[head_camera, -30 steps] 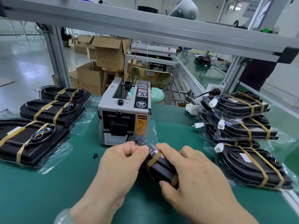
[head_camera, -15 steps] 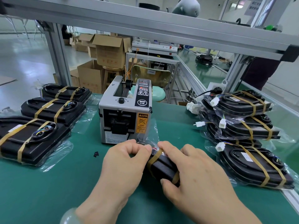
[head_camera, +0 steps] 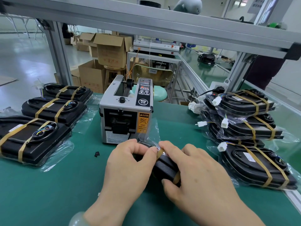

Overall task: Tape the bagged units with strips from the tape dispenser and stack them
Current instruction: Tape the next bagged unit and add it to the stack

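A black bagged unit stands on edge on the green mat, just in front of the grey tape dispenser. My left hand grips its left end. My right hand holds its right side, fingertips pressing a tan tape strip over the top edge. A second tan strip wraps it near my right thumb. Much of the unit is hidden under my hands. Taped units lie in a row at the left and in a stack at the right.
A lone taped unit lies at the near right by the table edge. A small black scrap lies on the mat left of my hands. An aluminium frame post and crossbeam span the back; cardboard boxes stand beyond the bench.
My hands and the unit have barely shifted. My right fingertips have slid slightly along the tape strip at the unit's top edge.
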{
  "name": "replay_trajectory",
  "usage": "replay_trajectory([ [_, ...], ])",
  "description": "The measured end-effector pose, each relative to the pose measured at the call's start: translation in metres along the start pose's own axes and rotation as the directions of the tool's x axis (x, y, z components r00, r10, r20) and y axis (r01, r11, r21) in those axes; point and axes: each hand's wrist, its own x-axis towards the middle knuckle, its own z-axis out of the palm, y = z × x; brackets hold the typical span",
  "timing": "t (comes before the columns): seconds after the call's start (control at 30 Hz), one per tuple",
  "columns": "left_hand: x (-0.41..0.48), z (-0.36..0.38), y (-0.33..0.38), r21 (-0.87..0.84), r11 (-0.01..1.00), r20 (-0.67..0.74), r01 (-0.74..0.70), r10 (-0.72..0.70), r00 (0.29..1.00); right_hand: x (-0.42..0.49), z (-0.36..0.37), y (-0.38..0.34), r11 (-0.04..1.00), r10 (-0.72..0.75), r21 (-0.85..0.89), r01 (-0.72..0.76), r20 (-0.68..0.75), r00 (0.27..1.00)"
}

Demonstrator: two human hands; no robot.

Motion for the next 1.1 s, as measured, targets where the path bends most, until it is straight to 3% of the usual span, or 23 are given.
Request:
replay_trajectory([
  [0.17, 0.002, 0.000, 0.001, -0.032, 0.999, 0.009, 0.027, -0.026, 1.000, -0.001, 0.001, 0.000, 1.000, -0.016, 0.019, 0.016, -0.026, 1.000],
  [0.3, 0.007, -0.001, 0.001, -0.130, 0.978, -0.006, 0.161, -0.163, 0.987, -0.001, 0.001, 0.000, 1.000, -0.013, 0.007, 0.014, -0.032, 0.999],
  [0.43, 0.016, -0.004, 0.001, -0.306, 0.869, 0.231, 0.389, -0.328, 0.916, -0.001, 0.000, -0.001, 1.000, -0.017, 0.000, 0.017, -0.027, 0.999],
  [0.53, 0.022, -0.005, 0.003, -0.362, 0.785, 0.419, 0.502, -0.344, 0.840, 0.000, -0.003, -0.001, 1.000, -0.026, -0.015, 0.026, -0.029, 0.999],
  [0.67, 0.027, -0.003, 0.006, -0.373, 0.748, 0.426, 0.549, -0.388, 0.817, 0.002, 0.001, 0.004, 0.998, -0.065, -0.025, 0.062, -0.126, 0.990],
  [0.73, 0.028, -0.001, 0.004, -0.360, 0.748, 0.417, 0.558, -0.406, 0.813, 0.000, 0.003, 0.010, 0.981, -0.063, 0.146, 0.131, -0.394, 0.917],
  [0.8, 0.030, 0.001, 0.001, -0.361, 0.746, 0.396, 0.560, -0.421, 0.816, -0.010, 0.013, 0.020, 0.917, -0.028, 0.273, 0.290, -0.682, 0.731],
  [0.83, 0.031, 0.001, -0.001, -0.370, 0.740, 0.389, 0.561, -0.425, 0.817, -0.016, 0.019, 0.026, 0.909, -0.025, 0.258, 0.326, -0.748, 0.663],
  [0.87, 0.031, 0.002, -0.003, -0.384, 0.733, 0.390, 0.562, -0.424, 0.818, -0.020, 0.025, 0.032, 0.906, -0.027, 0.254, 0.339, -0.764, 0.645],
  [0.97, 0.030, 0.004, -0.008, -0.404, 0.738, 0.398, 0.541, -0.391, 0.830, -0.029, 0.038, 0.043, 0.861, -0.003, 0.404, 0.309, -0.604, 0.797],
  [1.03, 0.029, 0.006, -0.009, -0.415, 0.754, 0.385, 0.509, -0.362, 0.849, -0.032, 0.041, 0.040, 0.811, 0.088, 0.554, 0.187, -0.431, 0.898],
  [1.1, 0.029, 0.008, -0.010, -0.443, 0.744, 0.366, 0.501, -0.360, 0.858, -0.034, 0.042, 0.030, 0.646, 0.183, 0.761, 0.060, -0.231, 0.956],
])
